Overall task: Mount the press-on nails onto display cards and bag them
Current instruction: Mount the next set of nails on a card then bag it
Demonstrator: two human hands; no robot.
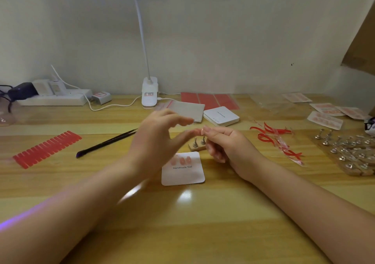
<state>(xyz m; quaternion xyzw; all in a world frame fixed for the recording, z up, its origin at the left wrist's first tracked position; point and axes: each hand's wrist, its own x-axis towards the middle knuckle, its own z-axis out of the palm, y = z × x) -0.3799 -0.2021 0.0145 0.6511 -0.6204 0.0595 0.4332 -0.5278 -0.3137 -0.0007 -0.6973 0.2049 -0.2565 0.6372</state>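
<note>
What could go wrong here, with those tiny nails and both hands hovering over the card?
The right hand seems to pinch a small nail; it could slip and drop among the metal stands. The blurred left hand hangs just above the display card and might brush its three mounted nails. Peeled red strips lying nearby could stick to things.
</note>
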